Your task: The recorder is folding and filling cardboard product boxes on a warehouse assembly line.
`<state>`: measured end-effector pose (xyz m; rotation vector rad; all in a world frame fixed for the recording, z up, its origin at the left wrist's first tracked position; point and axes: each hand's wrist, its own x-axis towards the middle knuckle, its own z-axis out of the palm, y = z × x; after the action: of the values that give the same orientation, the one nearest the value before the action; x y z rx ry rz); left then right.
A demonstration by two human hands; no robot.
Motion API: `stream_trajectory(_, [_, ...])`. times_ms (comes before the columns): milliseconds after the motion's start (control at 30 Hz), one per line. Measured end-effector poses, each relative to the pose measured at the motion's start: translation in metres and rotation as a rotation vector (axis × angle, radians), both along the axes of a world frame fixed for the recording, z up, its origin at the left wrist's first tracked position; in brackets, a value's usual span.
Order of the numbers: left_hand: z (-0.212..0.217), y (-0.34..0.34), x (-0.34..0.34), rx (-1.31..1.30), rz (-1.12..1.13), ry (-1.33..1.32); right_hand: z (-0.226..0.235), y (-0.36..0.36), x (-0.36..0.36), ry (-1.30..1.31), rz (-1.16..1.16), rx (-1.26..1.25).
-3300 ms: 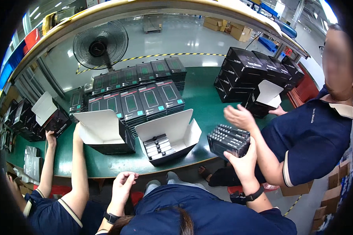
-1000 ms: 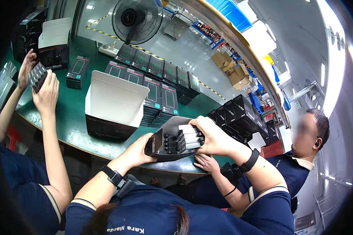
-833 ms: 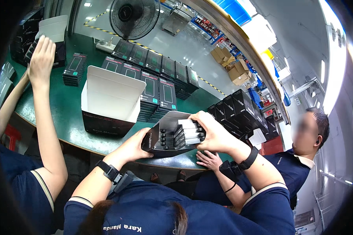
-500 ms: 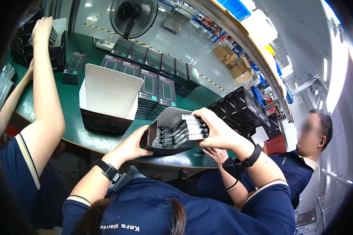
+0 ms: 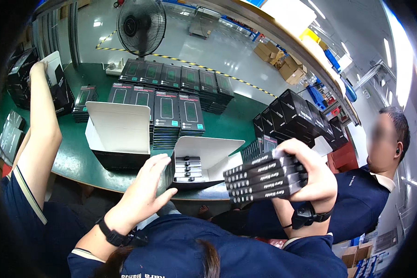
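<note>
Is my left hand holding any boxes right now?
No, your left hand is open, while your right hand grips the small boxes.

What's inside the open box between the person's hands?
Pale packs with black tabs show at the left of the box. Whatever lies beneath them is covered and cannot be seen.

The slim boxes (image 5: pixel 260 179) look smooth, papery (the tabletop (image 5: pixel 75 153) glossy).

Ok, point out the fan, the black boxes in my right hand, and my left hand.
Fan (image 5: pixel 140 28), head view: its round cage.
Held black boxes (image 5: pixel 263 179), head view: their facing sides.
Left hand (image 5: pixel 142 192), head view: its middle.
</note>
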<state>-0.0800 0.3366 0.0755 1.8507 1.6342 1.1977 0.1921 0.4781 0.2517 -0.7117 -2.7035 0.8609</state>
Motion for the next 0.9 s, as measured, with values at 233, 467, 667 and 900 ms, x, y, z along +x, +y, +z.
stream_trajectory(233, [0.046,0.042,0.024,0.179,-0.560,1.010,-0.079,-0.008,-0.017,-0.349,0.260,0.063])
stream_trajectory(467, [0.003,0.096,0.031,0.175,-0.828,1.272,-0.163,-0.015,0.003,-0.252,0.097,0.073])
stream_trajectory(667, [0.014,0.102,0.026,0.132,-0.912,1.289,-0.180,-0.014,0.013,-0.097,-0.002,0.089])
stream_trajectory(900, [0.022,0.118,0.031,0.144,-0.899,1.315,-0.187,-0.006,0.020,-0.100,-0.032,0.021])
